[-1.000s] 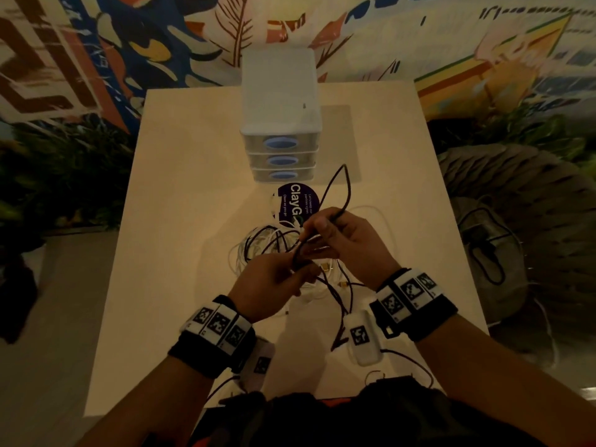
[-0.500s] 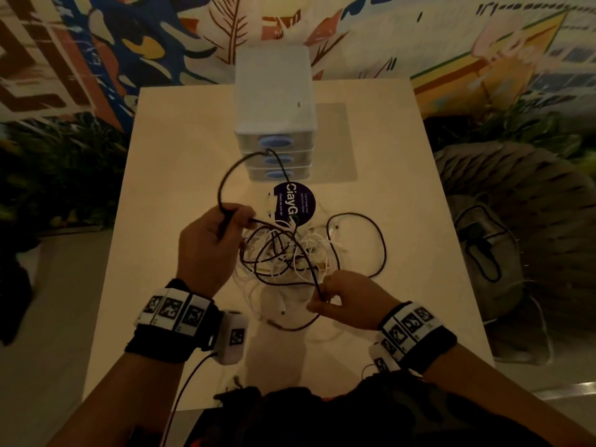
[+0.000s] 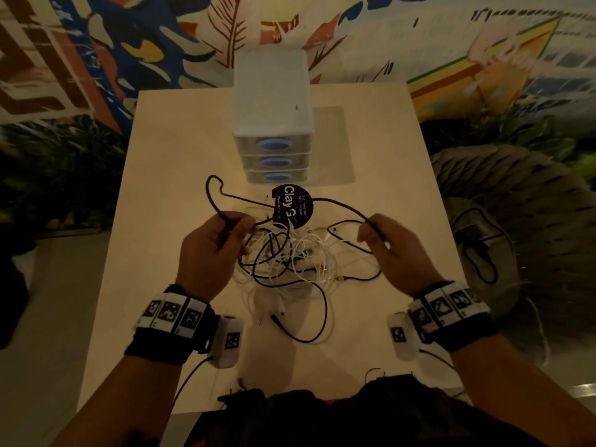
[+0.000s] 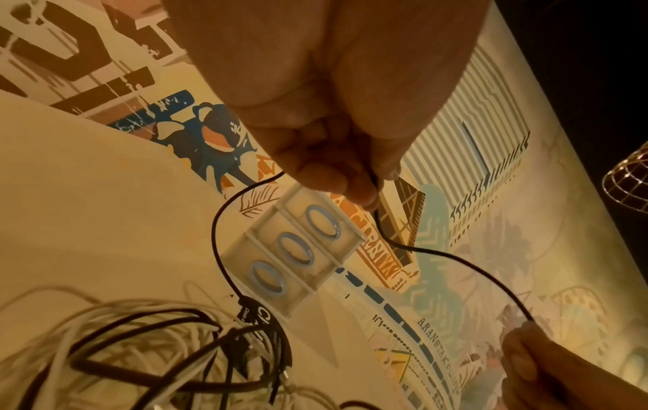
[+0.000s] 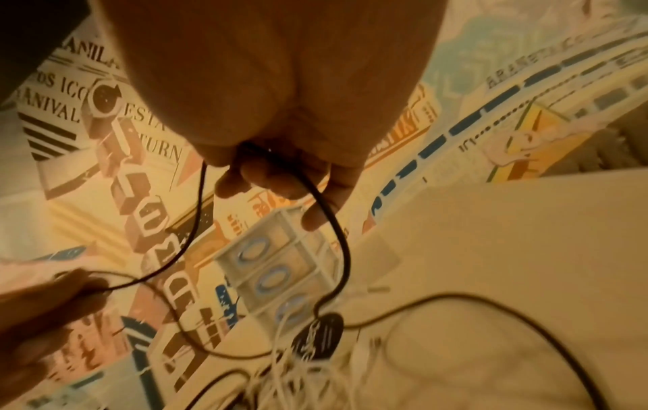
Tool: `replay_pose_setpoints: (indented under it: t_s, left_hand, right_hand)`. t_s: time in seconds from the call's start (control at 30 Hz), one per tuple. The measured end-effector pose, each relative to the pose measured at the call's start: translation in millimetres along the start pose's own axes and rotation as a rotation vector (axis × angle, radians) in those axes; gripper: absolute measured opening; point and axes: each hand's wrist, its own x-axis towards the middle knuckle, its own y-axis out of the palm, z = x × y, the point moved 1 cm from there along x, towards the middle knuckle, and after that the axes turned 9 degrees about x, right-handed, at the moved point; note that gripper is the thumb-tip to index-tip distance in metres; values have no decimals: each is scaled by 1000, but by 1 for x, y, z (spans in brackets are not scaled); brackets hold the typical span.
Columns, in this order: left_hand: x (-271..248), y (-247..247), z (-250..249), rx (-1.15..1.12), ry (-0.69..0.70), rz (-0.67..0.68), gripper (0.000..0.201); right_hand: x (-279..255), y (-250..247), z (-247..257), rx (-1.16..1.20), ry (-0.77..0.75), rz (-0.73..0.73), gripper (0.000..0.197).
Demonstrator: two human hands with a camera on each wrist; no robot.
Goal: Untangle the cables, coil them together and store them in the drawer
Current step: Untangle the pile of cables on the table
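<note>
Both hands are raised above the table point(image 3: 154, 195), set apart. The left hand point(image 3: 209, 250) pinches a black cable point(image 3: 245, 199) between thumb and fingers at about nine o'clock of the tangle; the right hand point(image 3: 396, 250) has curled fingers round the same cable at three o'clock. Between them a heap of white cables point(image 3: 303, 253) and black loops lies on the table. At twelve o'clock stands a drawer unit point(image 3: 272, 101), drawers closed, a round dark sticker point(image 3: 292, 206) just before it.
</note>
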Motion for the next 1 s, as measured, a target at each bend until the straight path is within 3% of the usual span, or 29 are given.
replay_pose_setpoints:
  t_s: [0.1, 0.23, 0.33, 0.43, 0.5, 0.57, 0.7, 0.77, 0.9, 1.0]
  left_hand:
    - [5, -7, -2, -25, -22, -89, 9]
    - [12, -13, -8, -48, -15, -100, 8]
    - [12, -11, -14, -61, -1, -71, 6]
    - [10, -6, -21, -2, 59, -13, 9]
    - [10, -3, -24, 69, 123, 58, 14]
    - [9, 1, -31, 113, 197, 136, 17]
    - [12, 9, -40, 71, 237, 153, 20]
    - [15, 10, -36, 27, 200, 111, 24]
    - [17, 15, -6, -15, -11, 67, 26]
    - [19, 23, 22, 267, -45, 18, 15]
  right_hand:
    - [16, -20, -11, -181, -22, 51, 26]
    - [31, -35, -29, -300, 72, 114, 54]
    - [30, -30, -34, -330, 145, 168, 48]
    - [24, -19, 2, -189, -1, 110, 96]
    - [25, -8, 41, -146, -173, 51, 104]
    - [30, 9, 71, -185, -262, 98, 92]
    - [52, 41, 85, -344, -166, 512, 29]
    - [60, 37, 80, -262, -141, 448, 30]
    - [62, -2, 79, -20, -125, 122, 38]
    - [61, -25, 76, 67, -149, -40, 37]
